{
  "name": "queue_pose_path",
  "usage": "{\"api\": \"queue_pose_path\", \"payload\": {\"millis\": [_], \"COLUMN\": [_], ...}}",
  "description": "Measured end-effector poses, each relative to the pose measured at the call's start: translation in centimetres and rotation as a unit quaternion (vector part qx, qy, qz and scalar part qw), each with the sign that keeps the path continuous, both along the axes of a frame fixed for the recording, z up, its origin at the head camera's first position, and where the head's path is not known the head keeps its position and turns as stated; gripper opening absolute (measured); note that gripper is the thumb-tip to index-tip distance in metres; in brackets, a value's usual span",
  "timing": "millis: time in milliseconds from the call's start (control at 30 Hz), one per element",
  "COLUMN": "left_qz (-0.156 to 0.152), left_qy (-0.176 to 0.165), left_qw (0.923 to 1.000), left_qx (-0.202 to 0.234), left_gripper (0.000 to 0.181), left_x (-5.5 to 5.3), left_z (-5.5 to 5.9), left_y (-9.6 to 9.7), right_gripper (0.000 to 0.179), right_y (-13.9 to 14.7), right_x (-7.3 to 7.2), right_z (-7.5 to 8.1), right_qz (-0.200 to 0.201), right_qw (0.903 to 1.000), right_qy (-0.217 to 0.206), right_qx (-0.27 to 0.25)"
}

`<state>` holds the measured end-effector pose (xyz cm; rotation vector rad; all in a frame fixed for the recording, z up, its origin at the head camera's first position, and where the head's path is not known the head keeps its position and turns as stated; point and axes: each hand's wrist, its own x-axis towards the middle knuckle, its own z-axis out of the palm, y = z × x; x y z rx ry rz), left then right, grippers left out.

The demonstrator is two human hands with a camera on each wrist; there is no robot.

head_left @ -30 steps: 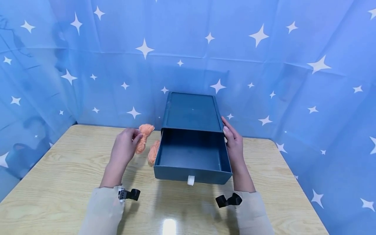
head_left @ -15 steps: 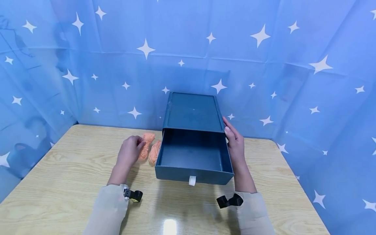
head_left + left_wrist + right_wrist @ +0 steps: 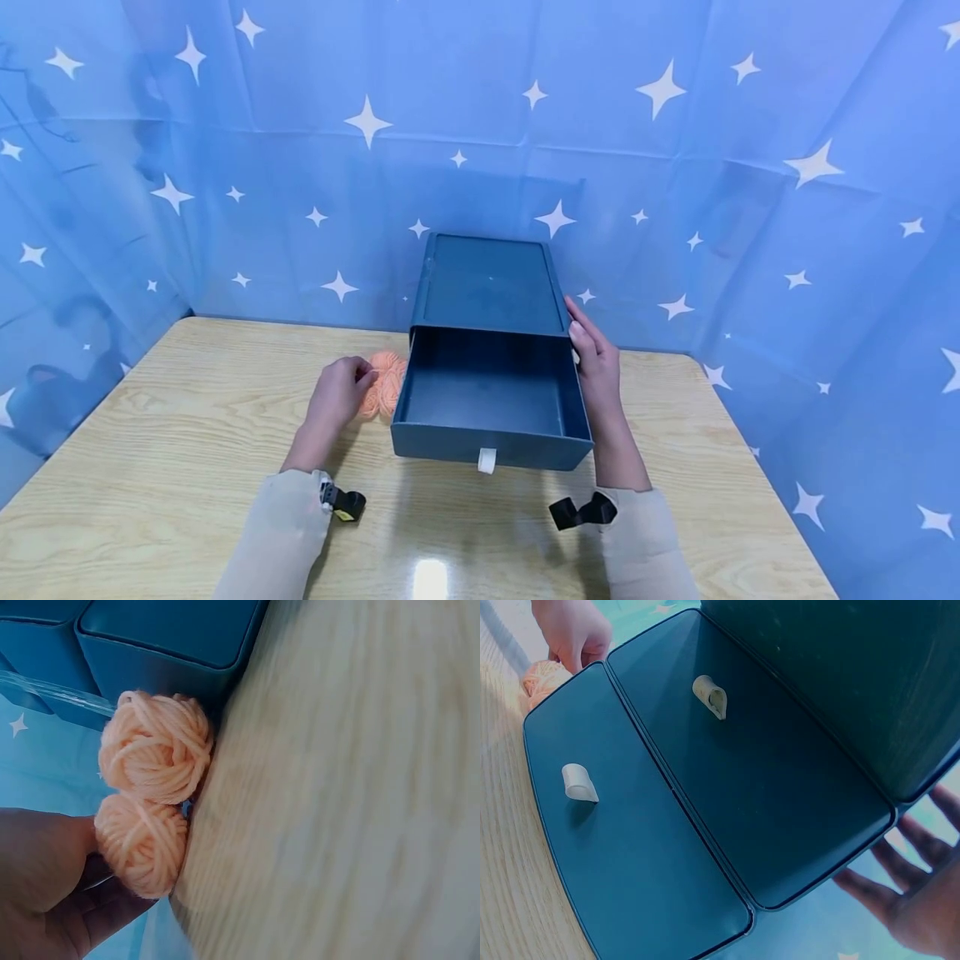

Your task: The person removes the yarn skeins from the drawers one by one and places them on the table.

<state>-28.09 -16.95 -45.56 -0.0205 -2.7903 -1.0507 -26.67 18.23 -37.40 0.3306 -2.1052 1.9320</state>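
My left hand (image 3: 336,390) pinches a peach skein of yarn (image 3: 142,844) between thumb and fingers, low at the table. A second peach skein (image 3: 156,750) lies right beside it, touching it and close against the left side of a dark blue drawer unit (image 3: 491,283). The unit's top drawer (image 3: 442,442) is pulled well out, and its visible floor is bare. My right hand (image 3: 600,371) rests on the unit's right side with fingers fairly straight. Part of the held skein is hidden behind my left fingers in the head view.
Below the pulled-out drawer, two closed drawer fronts (image 3: 757,795) with white pull tabs (image 3: 577,784) show in the right wrist view. The wooden table (image 3: 187,433) extends to both sides. A blue curtain (image 3: 465,100) with white stars hangs behind it.
My left hand has lowered the skein and shifted it right, from held up at an angle to lying against the other skein. The right hand and the drawer stay put.
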Motion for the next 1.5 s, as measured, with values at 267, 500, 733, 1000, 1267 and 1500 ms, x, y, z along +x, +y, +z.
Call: {"api": "queue_pose_path", "payload": {"millis": [267, 500, 733, 1000, 1267, 1500], "left_qz": [0.000, 0.004, 0.000, -0.003, 0.000, -0.142], "left_qy": [-0.006, 0.004, 0.059, 0.124, 0.278, 0.394], "left_qw": [1.0000, 0.9998, 0.9979, 0.9922, 0.9603, 0.9078], "left_qx": [-0.001, -0.018, -0.028, -0.013, 0.021, 0.017], "left_gripper": [0.021, 0.025, 0.029, 0.025, 0.009, 0.009], "left_x": [0.1, 0.6, 1.9, 5.3, 10.6, 14.2], "left_z": [0.1, 1.3, 4.5, 9.6, 14.0, 15.2], "left_y": [-0.3, -0.2, 0.7, 2.2, 3.9, 5.8], "right_gripper": [0.047, 0.047, 0.045, 0.044, 0.045, 0.044], "right_y": [-0.4, -0.4, -0.5, -0.2, 0.0, 0.1], "right_x": [-0.1, -0.2, -0.2, -0.1, -0.1, -0.2], "right_z": [0.1, 0.1, 0.2, 0.0, 0.1, 0.2], "right_qz": [0.006, 0.009, 0.008, -0.002, -0.001, -0.008], "right_qw": [1.0000, 0.9999, 0.9999, 0.9999, 0.9999, 0.9996], "right_qy": [0.004, 0.004, -0.005, -0.011, -0.010, -0.020], "right_qx": [-0.006, -0.006, -0.006, -0.009, -0.006, -0.015]}}
